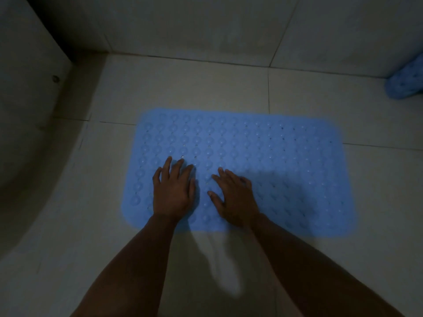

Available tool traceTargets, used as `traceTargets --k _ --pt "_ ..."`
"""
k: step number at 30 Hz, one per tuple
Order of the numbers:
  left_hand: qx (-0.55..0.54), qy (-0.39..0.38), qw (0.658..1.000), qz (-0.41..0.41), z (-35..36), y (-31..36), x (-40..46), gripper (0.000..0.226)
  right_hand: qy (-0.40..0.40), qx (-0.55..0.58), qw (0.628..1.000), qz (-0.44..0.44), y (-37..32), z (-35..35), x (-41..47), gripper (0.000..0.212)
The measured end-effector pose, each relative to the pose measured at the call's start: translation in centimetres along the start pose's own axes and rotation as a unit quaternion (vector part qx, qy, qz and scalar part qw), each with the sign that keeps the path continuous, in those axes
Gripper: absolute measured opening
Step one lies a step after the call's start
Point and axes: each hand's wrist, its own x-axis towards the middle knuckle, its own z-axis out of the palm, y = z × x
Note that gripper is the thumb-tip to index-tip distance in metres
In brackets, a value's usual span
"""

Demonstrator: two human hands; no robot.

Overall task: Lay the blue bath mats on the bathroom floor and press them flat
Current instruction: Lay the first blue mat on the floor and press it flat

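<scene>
On the tiled floor (206,88) right in front of you lay the blue mat (263,152), spread out with its long side going from your left to your right. Your left hand (174,191) and your right hand (235,197) both rested on it, side by side, near the edge closest to you and toward its left end. The fingers of both hands were spread out flat on the mat and held nothing. Most of the mat that your hands were not touching stretched off to your right, so your right hand was the nearer one to that part.

A second blue mat (405,81) sat far off by the wall on your right, bunched up and cut off by the edge of the view, so you could not see all of it. The room was dim. A pale curved thing (29,133) on your left was hard to make out. Your hands hid the mat under them.
</scene>
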Motion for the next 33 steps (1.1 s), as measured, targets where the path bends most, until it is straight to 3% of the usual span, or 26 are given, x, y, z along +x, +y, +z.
traceTargets --k 7,13,21,29,33 --pt "-0.029 0.06 0.996 0.065 2.2 3.0 -0.5 0.051 0.042 0.066 0.997 0.002 2.9 -4.3 2.3 0.047" --pt "0.023 0.012 0.995 0.096 5.8 4.1 -0.4 0.071 0.099 0.067 0.993 -0.003 3.6 -4.4 3.5 0.04" --pt "0.012 0.054 0.993 0.108 8.1 3.5 -0.7 0.08 0.105 0.067 0.992 -0.016 4.7 -3.7 5.5 0.035" --pt "0.012 0.013 0.994 0.105 8.0 3.7 -0.6 0.091 0.113 0.072 0.991 -0.025 5.8 -4.4 7.0 0.033" --pt "0.0 -0.098 0.992 0.079 6.3 4.3 0.0 0.096 0.101 0.066 0.992 -0.021 5.2 -5.7 8.0 0.027"
